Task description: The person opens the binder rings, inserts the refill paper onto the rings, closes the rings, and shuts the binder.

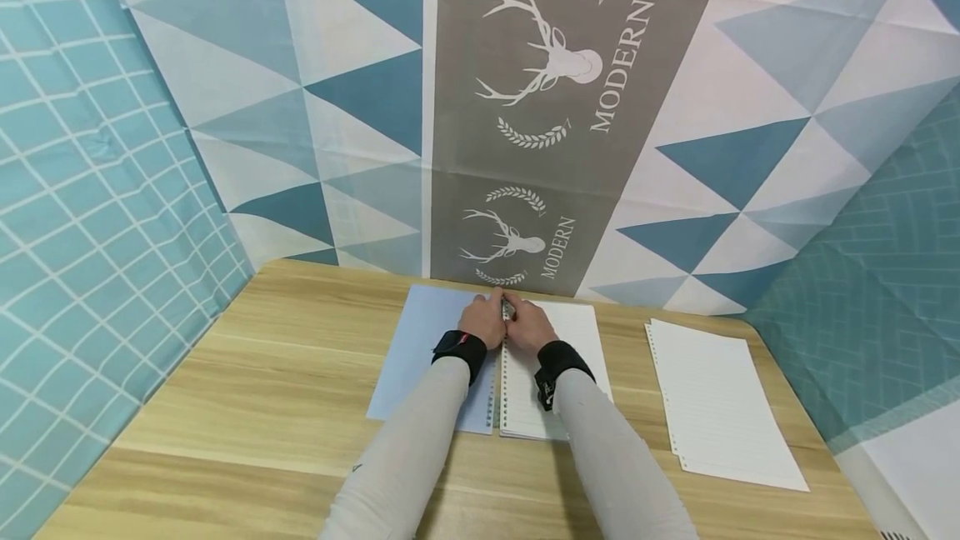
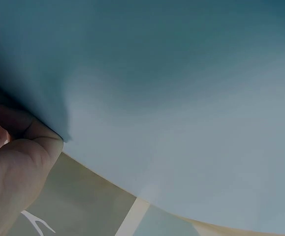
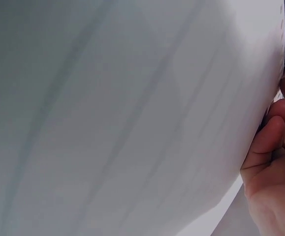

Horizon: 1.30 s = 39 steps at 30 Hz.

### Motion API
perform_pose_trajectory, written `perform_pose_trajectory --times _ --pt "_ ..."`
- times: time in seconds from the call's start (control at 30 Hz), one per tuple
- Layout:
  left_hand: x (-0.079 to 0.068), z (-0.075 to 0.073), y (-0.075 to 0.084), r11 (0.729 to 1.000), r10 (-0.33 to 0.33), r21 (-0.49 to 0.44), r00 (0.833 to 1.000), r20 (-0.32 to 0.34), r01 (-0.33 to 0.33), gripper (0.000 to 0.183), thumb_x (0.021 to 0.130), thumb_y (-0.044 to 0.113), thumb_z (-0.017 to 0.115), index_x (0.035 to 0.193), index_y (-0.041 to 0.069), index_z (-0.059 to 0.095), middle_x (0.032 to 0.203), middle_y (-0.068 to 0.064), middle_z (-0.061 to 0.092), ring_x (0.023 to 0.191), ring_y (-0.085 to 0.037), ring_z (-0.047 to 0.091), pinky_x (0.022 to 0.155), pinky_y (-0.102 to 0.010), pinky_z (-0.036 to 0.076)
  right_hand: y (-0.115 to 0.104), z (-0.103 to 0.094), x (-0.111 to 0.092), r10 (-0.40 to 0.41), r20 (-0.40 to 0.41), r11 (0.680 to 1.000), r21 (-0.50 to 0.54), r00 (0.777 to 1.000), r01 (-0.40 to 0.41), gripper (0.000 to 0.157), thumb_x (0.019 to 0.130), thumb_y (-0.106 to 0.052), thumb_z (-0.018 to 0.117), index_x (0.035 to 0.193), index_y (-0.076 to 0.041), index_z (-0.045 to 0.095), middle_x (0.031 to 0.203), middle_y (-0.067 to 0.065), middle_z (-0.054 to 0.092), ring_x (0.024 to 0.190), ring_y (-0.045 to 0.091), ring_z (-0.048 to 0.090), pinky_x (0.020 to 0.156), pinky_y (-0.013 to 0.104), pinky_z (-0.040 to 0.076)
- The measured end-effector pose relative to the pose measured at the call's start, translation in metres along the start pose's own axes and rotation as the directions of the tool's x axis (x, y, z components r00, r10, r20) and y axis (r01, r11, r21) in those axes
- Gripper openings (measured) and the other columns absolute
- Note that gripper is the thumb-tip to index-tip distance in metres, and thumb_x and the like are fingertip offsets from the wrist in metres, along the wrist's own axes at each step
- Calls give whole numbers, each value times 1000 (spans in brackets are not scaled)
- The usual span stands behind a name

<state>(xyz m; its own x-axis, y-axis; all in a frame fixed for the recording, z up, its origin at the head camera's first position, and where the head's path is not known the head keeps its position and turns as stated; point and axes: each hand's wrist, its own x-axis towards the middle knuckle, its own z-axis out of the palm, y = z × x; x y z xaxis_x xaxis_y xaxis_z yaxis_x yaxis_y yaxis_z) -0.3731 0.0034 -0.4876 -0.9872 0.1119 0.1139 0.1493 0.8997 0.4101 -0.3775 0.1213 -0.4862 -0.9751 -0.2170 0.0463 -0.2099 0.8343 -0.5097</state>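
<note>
A loose-leaf notebook lies open on the table, with its pale blue cover (image 1: 420, 357) on the left and a stack of lined white sheets (image 1: 558, 365) on the right. Punched holes run along both inner edges, and the ring binding (image 1: 497, 402) lies between them. At the far end of this binding my two hands meet. My left hand (image 1: 483, 322) has curled fingers gripping the binding from the cover side. Opposite it, my right hand (image 1: 531, 327) pinches the binding beside the sheets' holes. The fingers hide the rings there.
More punched lined sheets (image 1: 727, 402) lie in a slightly uneven stack at the right of the wooden table (image 1: 300, 407). A patterned cloth backdrop (image 1: 367, 107) rises right behind the table's far edge, close beyond the hands. Cloth also hangs at both sides.
</note>
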Motion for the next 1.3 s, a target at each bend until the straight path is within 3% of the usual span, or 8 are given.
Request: perform_pose_trajectory --times 0.37,0.6,0.73,0.9,1.1,1.3 --pt "4 6 1 1000 -16 10 1000 9 16 41 97 19 67 135 13 51 108 -22 63 83 -38 70 76 -45 58 3 -3 0 49 28 998 42 998 -51 61 94 -10 60 153 -14 47 87 11 70 76 22 59 77 38 47" --pt "-4 3 -3 996 48 73 999 9 -49 47 99 21 65 142 14 48 112 -22 60 73 -34 67 69 -43 58 0 -2 -1 -15 42 1000 -17 999 15 64 93 -7 59 155 -11 43 77 12 61 73 25 51 74 37 41" --pt "-9 5 -6 982 100 165 995 -24 -95 56 99 21 64 150 8 45 110 -22 60 66 -31 64 65 -41 58 -2 2 -2 -57 48 996 -64 997 60 61 97 -9 56 156 -12 41 92 20 60 78 28 50 78 42 42" --pt "-12 11 -9 957 145 263 987 -64 -123 62 98 23 64 153 3 42 113 -22 60 67 -29 66 66 -38 59 -4 7 -4 -42 61 993 -105 997 49 55 103 -17 51 157 -14 38 113 25 57 88 32 56 87 48 49" --pt "-12 13 -10 946 157 299 984 -85 -125 62 99 25 64 151 -1 43 112 -21 62 69 -27 67 66 -36 59 -5 10 -3 -31 72 992 -120 997 40 54 105 -19 48 157 -8 37 118 25 55 92 32 56 90 47 50" --pt "-13 11 -8 942 156 319 979 -132 -107 58 98 24 61 147 -5 47 115 -21 63 70 -28 69 67 -37 60 -2 10 -1 -29 73 991 -130 997 38 60 103 -18 50 156 2 33 131 31 54 108 36 59 101 48 49"
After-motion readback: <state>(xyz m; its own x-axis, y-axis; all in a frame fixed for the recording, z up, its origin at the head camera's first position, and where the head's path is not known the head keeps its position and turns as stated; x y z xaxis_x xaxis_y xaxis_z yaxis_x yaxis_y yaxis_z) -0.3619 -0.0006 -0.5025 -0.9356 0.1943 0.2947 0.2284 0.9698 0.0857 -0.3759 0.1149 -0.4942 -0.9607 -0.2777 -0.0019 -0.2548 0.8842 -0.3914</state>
